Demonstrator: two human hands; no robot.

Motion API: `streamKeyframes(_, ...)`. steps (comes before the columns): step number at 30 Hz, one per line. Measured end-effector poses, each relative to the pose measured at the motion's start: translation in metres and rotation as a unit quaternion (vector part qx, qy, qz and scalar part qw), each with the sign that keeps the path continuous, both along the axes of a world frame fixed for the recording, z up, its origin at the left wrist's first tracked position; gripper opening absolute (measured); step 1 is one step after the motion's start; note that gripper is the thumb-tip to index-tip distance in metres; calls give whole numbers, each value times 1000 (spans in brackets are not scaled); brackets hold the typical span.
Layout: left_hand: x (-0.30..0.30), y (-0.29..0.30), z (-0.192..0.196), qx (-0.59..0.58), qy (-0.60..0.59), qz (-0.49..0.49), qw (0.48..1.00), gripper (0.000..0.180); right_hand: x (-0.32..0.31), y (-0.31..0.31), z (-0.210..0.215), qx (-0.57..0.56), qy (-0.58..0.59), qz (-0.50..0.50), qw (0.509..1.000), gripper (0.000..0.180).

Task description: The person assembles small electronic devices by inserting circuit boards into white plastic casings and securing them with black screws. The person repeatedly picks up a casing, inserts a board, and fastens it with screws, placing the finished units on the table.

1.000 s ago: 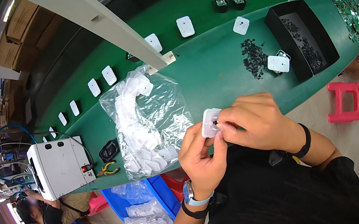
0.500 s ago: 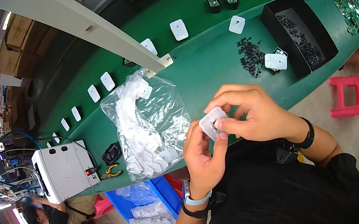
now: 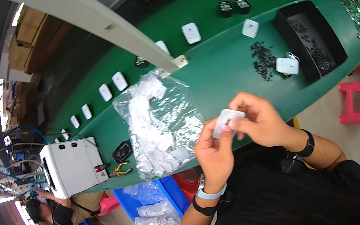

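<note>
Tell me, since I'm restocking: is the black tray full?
Nearly empty: the black tray shows bare floor, with small dark parts scattered along it.

factory assembly line; green conveyor belt [image 3: 229,63] with white casings [image 3: 191,33]

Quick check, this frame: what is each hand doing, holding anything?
Left hand: closed on the small white plastic part, gripping its lower end.
Right hand: fingers also closed on the same part, at its upper edge.
</note>
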State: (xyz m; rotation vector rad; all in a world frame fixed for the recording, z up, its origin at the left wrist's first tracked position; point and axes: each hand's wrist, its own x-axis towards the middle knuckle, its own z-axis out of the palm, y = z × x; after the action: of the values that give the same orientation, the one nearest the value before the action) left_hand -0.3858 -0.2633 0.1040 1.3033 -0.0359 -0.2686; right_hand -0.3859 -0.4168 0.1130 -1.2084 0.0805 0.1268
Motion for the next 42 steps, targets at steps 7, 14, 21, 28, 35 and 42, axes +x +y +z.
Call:
streamKeyframes(7, 6, 7, -15, 13, 3, -20, 1000, 22, 1, 3, -26, -27, -27, -8, 999, 12)
streamKeyframes(14, 19, 15, -20, -42, 79, -50, 995, 21, 11, 3, -32, -103, -125, 13, 987, 24)
streamKeyframes(21, 33, 22, 7, -113, 256, -154, 948, 28, 16, -19, -45, 34, -135, 167, 976, 73)
streamKeyframes(28, 191, 116, 12, 228, -45, -112, 966, 17, 22, -55, -28, 177, -114, 46, 976, 81)
streamKeyframes(35, 369, 162, -115, 713, -262, 13, 651, 42, 15, -48, -12, 183, -111, 92, 972, 82)
streamKeyframes(42, 332, 114, -44, 604, -219, -20, 766, 41, 2, -65, -21, 184, -97, 42, 977, 73)
